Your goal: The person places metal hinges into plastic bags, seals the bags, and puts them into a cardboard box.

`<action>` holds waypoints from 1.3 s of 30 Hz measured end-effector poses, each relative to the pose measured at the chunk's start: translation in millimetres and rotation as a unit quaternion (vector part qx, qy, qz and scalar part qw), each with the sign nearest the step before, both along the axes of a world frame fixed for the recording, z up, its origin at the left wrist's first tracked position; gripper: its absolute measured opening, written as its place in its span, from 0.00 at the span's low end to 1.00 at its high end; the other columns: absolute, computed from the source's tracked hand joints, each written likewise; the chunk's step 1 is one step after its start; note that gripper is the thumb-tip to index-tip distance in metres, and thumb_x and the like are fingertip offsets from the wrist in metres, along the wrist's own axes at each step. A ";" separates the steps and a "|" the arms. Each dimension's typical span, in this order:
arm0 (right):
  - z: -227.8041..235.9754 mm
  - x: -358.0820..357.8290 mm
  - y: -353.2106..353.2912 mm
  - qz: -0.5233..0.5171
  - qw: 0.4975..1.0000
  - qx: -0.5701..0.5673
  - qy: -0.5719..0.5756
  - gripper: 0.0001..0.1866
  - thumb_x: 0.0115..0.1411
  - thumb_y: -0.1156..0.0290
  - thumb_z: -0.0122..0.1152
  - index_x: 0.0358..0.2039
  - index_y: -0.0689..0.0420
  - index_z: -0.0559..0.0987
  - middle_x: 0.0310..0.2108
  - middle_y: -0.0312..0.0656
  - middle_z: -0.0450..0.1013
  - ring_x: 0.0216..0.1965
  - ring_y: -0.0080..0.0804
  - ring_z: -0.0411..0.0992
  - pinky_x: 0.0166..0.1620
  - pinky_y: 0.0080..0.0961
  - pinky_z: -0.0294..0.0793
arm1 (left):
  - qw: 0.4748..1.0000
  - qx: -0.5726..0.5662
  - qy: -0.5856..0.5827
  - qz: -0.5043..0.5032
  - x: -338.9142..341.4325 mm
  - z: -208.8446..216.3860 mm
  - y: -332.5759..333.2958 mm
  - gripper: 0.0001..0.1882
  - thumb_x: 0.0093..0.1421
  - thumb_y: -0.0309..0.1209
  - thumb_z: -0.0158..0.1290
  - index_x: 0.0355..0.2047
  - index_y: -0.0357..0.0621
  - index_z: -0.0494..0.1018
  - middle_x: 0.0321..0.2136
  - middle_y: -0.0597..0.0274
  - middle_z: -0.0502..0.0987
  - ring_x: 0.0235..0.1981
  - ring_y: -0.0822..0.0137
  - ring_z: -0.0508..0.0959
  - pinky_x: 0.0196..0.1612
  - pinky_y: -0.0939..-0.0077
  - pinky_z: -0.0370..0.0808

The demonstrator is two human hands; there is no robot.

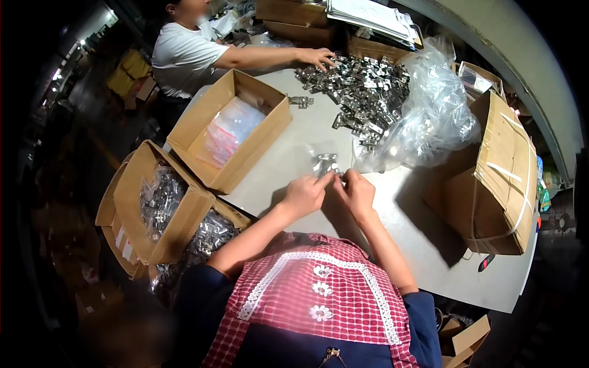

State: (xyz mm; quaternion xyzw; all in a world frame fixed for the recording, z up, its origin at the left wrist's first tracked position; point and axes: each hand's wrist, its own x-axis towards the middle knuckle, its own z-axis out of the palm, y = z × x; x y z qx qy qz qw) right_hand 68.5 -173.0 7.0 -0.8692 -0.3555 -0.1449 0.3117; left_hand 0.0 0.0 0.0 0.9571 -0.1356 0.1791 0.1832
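A small see-through plastic bag (324,163) with shiny metal pieces in it, which look like cabinet hinges, lies just above the table's near middle. My left hand (305,195) pinches its near edge, index finger stretched along it. Close beside, my right hand (359,193) is closed on the same edge, thumb against fingers. The fingertips of both hands nearly touch, and the exact grip is partly hidden. Beyond my hands spreads a large pile of metal hinges (368,92). One loose hinge (301,102) lies apart from it, to the left.
An open carton (279,122) holding flat plastic bags stands on the table's left. Lower left, another carton (191,214) holds bagged hinges. Crumpled plastic sheeting (429,104) and a strapped carton (503,178) are at right. Across the table, a co-worker's hand (316,58) touches the pile.
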 end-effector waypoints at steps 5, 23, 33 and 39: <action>-10.8 -12.5 3.6 -0.013 0.998 0.019 0.059 0.15 0.55 0.61 0.69 0.27 0.57 0.74 0.25 0.43 0.74 0.25 0.43 0.75 0.27 0.36 0.73 | 0.998 -0.059 0.029 0.025 5.2 -5.4 -5.7 0.28 0.54 0.25 0.52 0.59 0.44 0.71 0.25 0.54 0.79 0.27 0.53 0.80 0.31 0.58 0.78; -28.8 44.2 8.4 0.031 0.982 0.037 0.180 0.16 0.53 0.58 0.66 0.27 0.58 0.74 0.25 0.49 0.74 0.28 0.50 0.75 0.33 0.43 0.74 | 0.984 -0.013 0.106 0.142 20.7 -9.0 10.1 0.14 0.61 0.35 0.57 0.41 0.38 0.69 0.22 0.47 0.78 0.25 0.43 0.80 0.28 0.50 0.77; -20.7 27.5 38.5 0.035 0.995 -0.069 0.058 0.21 0.59 0.52 0.62 0.29 0.60 0.74 0.27 0.50 0.74 0.27 0.53 0.76 0.30 0.45 0.76 | 0.986 -0.080 0.057 0.132 21.0 -18.5 14.0 0.08 0.58 0.28 0.53 0.36 0.39 0.68 0.31 0.48 0.77 0.38 0.46 0.78 0.38 0.50 0.76; -33.7 37.7 44.1 -0.058 0.992 0.035 0.109 0.19 0.59 0.57 0.62 0.21 0.59 0.75 0.19 0.47 0.74 0.21 0.44 0.75 0.23 0.37 0.72 | 0.984 -0.037 0.036 0.171 25.2 -10.8 16.2 0.11 0.56 0.25 0.55 0.39 0.39 0.68 0.28 0.46 0.78 0.34 0.46 0.80 0.37 0.53 0.77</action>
